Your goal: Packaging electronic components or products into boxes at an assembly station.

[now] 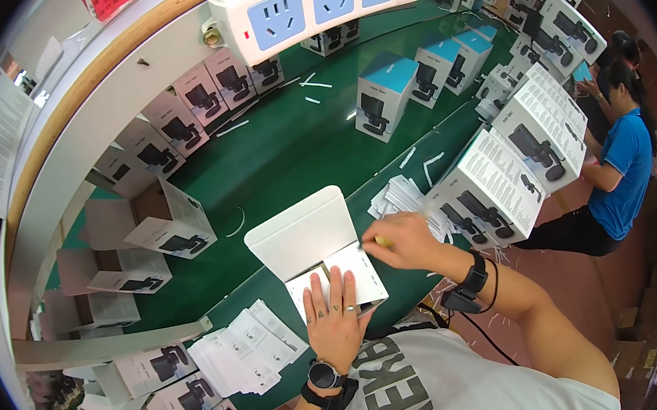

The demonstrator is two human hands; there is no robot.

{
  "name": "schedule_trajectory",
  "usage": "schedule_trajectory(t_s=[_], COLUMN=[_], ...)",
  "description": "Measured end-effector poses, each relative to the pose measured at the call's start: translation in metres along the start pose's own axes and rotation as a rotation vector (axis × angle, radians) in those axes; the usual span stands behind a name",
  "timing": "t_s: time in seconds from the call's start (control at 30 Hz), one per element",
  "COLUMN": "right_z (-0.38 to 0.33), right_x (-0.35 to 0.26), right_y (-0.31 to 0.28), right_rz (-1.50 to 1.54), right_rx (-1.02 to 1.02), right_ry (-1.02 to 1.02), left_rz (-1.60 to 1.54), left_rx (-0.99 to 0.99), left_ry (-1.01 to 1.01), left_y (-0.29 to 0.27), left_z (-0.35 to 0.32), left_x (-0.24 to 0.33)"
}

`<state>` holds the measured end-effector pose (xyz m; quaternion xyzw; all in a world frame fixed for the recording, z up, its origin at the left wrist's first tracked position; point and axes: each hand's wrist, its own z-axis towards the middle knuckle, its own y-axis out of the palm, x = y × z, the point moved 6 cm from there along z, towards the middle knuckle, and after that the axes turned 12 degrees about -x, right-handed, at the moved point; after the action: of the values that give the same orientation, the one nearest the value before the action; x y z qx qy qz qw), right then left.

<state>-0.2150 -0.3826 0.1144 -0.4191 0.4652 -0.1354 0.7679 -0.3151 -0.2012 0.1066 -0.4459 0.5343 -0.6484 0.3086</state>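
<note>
In front of me an open white carton (300, 235) stands on the green bench, its lid flap raised on the far side. White cards or leaflets (355, 273) lie in its opening. My left hand (333, 315) rests flat on them, fingers stretched out, holding nothing. At the carton's right edge my right hand (405, 243) is closed in a pinch around a slim yellow tool (383, 241), mostly hidden by the fingers, so its kind cannot be made out. The fingertips are close to the carton's right side.
Leaflet stacks lie left (251, 347) and right (403, 198) of the carton. Printed product boxes (493, 189) crowd the right. Open boxes (180, 227) stand left; teal-topped boxes (385, 93) stand farther back. A power strip (317, 8) hangs above. A person (618, 169) in blue stands at right.
</note>
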Motion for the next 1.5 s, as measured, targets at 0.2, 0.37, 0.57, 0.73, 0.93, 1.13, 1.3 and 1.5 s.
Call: schedule_trajectory(t_s=[0.2,0.37,0.57,0.73,0.93,1.13,1.3,1.5], right_z=[0.003,0.000,0.000,-0.002,-0.052,-0.039,-0.033,-0.210], right_x=[-0.012,-0.013,-0.027,0.010,0.019,0.000,0.012,0.048], right_y=[-0.006,0.006,-0.001,0.036,0.029,0.014,0.031,0.051], right_rz=[-0.080,-0.114,0.187,0.290,0.446,0.339,0.202,-0.151], right_rx=[-0.032,-0.168,-0.077,0.051,0.011,-0.019,0.059,-0.684], right_ry=[-0.153,-0.216,0.026,0.396,0.456,0.522,0.429,0.862], left_rz=[-0.005,-0.002,0.008,0.030,0.022,0.025,0.015,-0.144], left_rx=[0.014,0.014,0.018,0.005,0.000,-0.003,0.001,0.050], left_ry=[0.007,-0.005,-0.002,-0.015,-0.008,0.004,0.024,0.022], left_y=[-0.001,-0.002,0.002,0.002,0.002,0.002,0.001,0.007], left_z=[0.000,-0.004,-0.002,-0.003,-0.007,-0.005,-0.001,-0.013], left_x=[0.002,0.001,0.005,0.007,0.007,0.014,0.014,0.008])
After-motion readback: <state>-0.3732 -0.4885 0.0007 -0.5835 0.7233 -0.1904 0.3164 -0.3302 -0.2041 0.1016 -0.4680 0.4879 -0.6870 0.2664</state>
